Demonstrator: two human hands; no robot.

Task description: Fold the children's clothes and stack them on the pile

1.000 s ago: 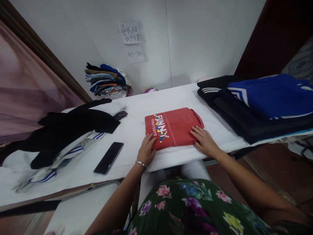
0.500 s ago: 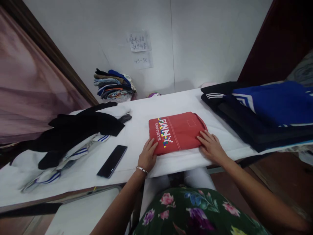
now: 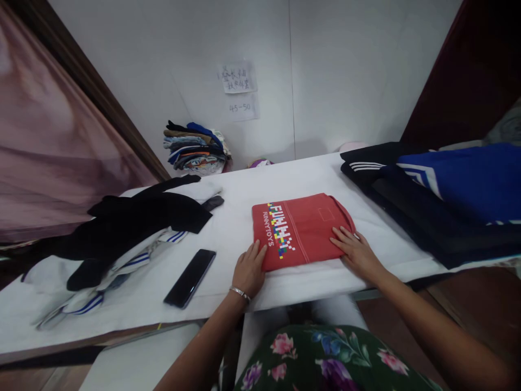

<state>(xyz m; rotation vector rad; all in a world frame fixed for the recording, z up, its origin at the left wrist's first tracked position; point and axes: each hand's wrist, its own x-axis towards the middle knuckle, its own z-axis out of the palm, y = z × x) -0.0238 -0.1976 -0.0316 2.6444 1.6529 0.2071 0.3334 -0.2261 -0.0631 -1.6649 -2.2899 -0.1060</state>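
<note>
1. Nearest you, your left hand (image 3: 249,270) lies flat, fingers together, on the near left corner of the folded red shirt (image 3: 300,228). Your right hand (image 3: 356,253) lies flat, fingers slightly spread, on its near right corner. Neither hand pinches any cloth.
2. The red shirt sits at the near edge of the white table (image 3: 244,195), straight ahead of you.
3. Left of the shirt lies a black phone (image 3: 190,277); farther left, a loose heap of black and white clothes (image 3: 122,228).
4. Right of the shirt rests a folded stack of dark and blue garments (image 3: 443,195); behind and to its left, against the wall, a small pile of folded clothes (image 3: 197,147).
5. Risk, as a judgement: a nudge toward you could slide the shirt off the near edge and loosen its folds.
6. Compared with a second ago, both hands have slipped back from over the shirt toward its near corners.
</note>
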